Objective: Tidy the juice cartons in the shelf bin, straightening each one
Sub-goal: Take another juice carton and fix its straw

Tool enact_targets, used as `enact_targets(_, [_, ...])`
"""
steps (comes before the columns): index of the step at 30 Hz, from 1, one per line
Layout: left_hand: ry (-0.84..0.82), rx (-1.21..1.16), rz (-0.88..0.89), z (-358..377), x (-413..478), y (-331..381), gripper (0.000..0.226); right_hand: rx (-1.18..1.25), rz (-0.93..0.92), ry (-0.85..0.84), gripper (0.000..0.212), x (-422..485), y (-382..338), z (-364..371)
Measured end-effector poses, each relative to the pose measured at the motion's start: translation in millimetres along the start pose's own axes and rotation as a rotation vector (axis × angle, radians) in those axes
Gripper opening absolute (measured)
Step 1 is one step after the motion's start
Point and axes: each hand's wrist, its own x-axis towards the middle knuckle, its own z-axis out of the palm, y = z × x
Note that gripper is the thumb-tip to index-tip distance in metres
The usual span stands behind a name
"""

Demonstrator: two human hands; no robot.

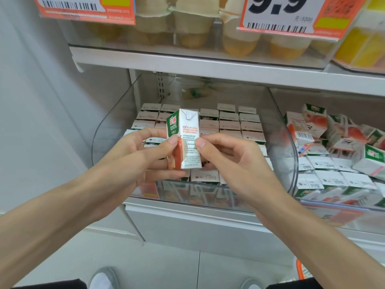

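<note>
So I've got one juice carton gripped in both hands. My left hand wraps round its lower left side with fingers underneath, and my right hand pinches the right edge. It's upright, long axis vertical, held over the front of the clear bin. The packed rows sit just behind and below it — so I reckon it goes straight down, no turning. Can't see the slot under my hands though.

White shelf, clear bin of upright juice cartons, second bin (cartons jumbled) alongside
</note>
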Motion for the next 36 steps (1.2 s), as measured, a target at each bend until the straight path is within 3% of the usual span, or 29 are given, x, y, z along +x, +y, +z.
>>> enact_targets(7, [0.012,0.017,0.038,-3.7,1.8,-2.1,0.031,0.072,-0.003,0.067,0.008,0.8,-2.8,-0.2])
enact_targets(13, [0.006,0.053,0.068,-3.0,3.8,-5.0,0.032,0.026,0.025,0.075,0.026,-0.3,-3.0,1.7])
enact_targets(20, [0.045,0.044,0.056,-3.5,5.4,-5.2,0.034,0.019,0.056,0.131,0.008,1.0,-6.8,-4.7])
enact_targets(25, [0.044,0.050,0.075,-2.2,5.8,-5.6,0.038,0.023,0.055,0.124,0.021,-1.7,-8.8,-3.6])
enact_targets(36, [-0.007,0.123,0.126,-7.6,4.5,-4.3,0.032,0.052,0.095,0.149,0.022,0.8,-7.5,-7.2])
